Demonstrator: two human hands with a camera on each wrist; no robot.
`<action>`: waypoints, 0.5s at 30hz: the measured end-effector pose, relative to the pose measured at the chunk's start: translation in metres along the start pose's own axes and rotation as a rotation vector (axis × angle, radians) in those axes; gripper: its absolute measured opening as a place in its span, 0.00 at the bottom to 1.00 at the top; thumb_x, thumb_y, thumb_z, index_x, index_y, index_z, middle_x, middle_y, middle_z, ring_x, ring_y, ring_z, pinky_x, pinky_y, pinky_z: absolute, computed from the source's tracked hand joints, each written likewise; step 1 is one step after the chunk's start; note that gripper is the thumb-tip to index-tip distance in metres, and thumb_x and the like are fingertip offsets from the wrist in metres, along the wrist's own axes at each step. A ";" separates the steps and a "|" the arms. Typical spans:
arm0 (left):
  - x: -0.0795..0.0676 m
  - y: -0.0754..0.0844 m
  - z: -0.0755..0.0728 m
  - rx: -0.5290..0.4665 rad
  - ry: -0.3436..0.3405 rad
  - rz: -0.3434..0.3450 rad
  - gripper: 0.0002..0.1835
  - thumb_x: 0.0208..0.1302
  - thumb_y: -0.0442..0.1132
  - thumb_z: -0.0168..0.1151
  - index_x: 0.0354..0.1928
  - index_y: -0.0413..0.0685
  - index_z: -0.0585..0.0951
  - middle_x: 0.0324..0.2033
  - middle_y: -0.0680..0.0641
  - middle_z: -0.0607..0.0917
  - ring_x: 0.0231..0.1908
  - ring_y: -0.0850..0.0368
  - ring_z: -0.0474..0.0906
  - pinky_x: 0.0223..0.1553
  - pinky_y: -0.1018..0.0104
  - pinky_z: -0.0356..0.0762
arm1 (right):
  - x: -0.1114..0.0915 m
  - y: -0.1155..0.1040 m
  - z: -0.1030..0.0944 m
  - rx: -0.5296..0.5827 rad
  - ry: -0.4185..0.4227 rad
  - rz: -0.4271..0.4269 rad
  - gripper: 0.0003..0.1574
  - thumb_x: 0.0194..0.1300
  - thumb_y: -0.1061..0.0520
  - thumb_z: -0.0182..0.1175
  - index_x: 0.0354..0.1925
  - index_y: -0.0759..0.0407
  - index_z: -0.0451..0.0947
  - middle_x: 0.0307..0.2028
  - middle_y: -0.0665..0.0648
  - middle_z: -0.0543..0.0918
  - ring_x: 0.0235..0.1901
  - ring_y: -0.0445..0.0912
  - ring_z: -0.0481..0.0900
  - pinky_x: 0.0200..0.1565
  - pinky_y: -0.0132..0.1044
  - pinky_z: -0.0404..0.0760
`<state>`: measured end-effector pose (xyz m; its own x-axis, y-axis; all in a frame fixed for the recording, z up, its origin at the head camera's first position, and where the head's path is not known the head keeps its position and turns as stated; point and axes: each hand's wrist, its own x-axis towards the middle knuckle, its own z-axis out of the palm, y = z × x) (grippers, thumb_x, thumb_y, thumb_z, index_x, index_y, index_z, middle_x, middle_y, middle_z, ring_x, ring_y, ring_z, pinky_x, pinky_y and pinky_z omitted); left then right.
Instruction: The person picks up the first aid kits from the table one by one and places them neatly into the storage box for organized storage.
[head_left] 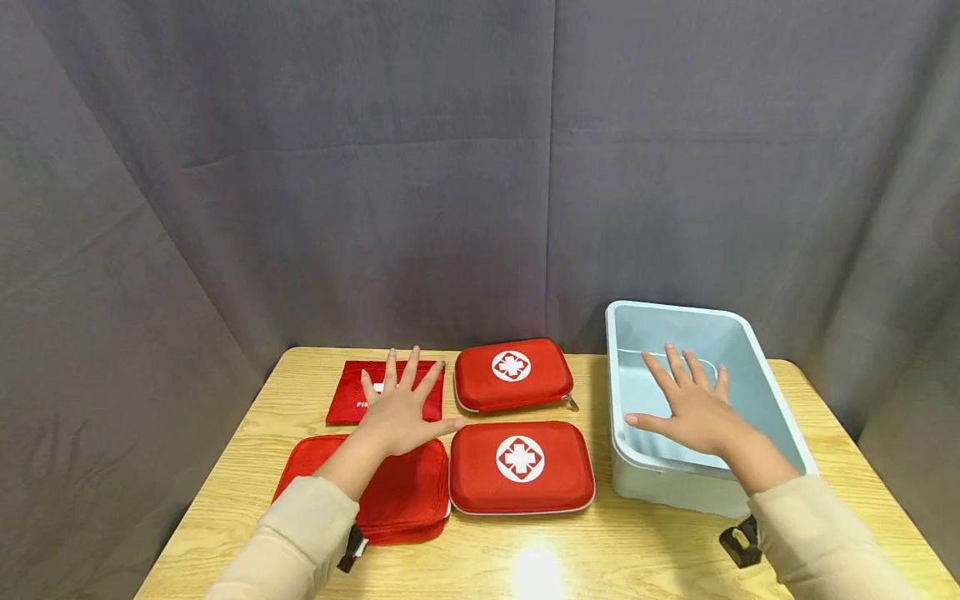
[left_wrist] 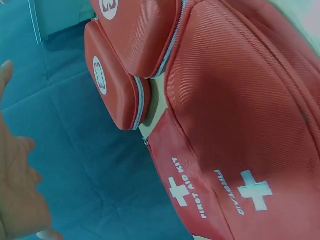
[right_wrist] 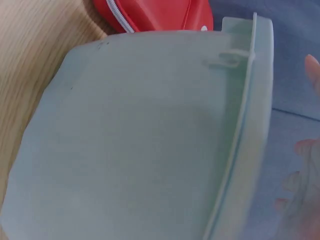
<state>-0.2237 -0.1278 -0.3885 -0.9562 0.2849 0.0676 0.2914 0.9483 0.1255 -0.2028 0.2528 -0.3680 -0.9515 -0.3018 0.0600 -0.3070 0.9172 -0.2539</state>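
My left hand (head_left: 401, 417) is held over the red first aid bags on the left with its fingers spread, holding nothing. Under it lie a larger red fabric bag (head_left: 397, 492) and a flat red pouch (head_left: 348, 396), whose white cross and "FIRST AID KIT" print show in the left wrist view. Spread in the same way, my right hand (head_left: 693, 417) hovers over the pale blue plastic bin (head_left: 671, 482), also holding nothing. Between the hands sit two red hard zip cases with white cross emblems, a front case (head_left: 480, 471) and a rear case (head_left: 480, 367).
Everything stands on a light wood-grain table (head_left: 570, 554). Grey curtain (head_left: 405, 233) hangs close behind its back edge and along the sides. The bin's raised walls stand at the right, beside the two hard cases. A zipper pull (head_left: 572, 403) sticks out from the rear case.
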 end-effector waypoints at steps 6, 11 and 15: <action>-0.004 -0.005 0.002 -0.019 -0.004 0.008 0.47 0.44 0.72 0.47 0.65 0.59 0.51 0.65 0.44 0.41 0.61 0.37 0.30 0.49 0.32 0.30 | -0.006 0.007 -0.001 0.013 -0.002 0.015 0.57 0.50 0.28 0.48 0.66 0.55 0.38 0.63 0.70 0.36 0.60 0.65 0.32 0.47 0.65 0.22; -0.006 -0.008 0.003 -0.041 -0.020 0.001 0.47 0.45 0.70 0.48 0.65 0.58 0.50 0.65 0.44 0.41 0.61 0.38 0.27 0.49 0.32 0.27 | -0.012 0.014 -0.001 0.040 0.005 0.010 0.57 0.51 0.30 0.50 0.66 0.55 0.38 0.63 0.70 0.36 0.60 0.65 0.32 0.47 0.65 0.21; -0.008 -0.011 0.004 -0.046 -0.031 -0.005 0.47 0.45 0.71 0.47 0.65 0.56 0.51 0.65 0.43 0.43 0.61 0.38 0.27 0.49 0.33 0.26 | -0.017 0.021 0.002 0.048 0.020 0.008 0.56 0.51 0.31 0.51 0.66 0.55 0.37 0.63 0.71 0.37 0.60 0.65 0.32 0.47 0.66 0.22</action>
<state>-0.2190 -0.1399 -0.3945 -0.9579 0.2847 0.0366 0.2867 0.9426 0.1710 -0.1928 0.2772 -0.3759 -0.9542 -0.2891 0.0768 -0.2986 0.9058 -0.3005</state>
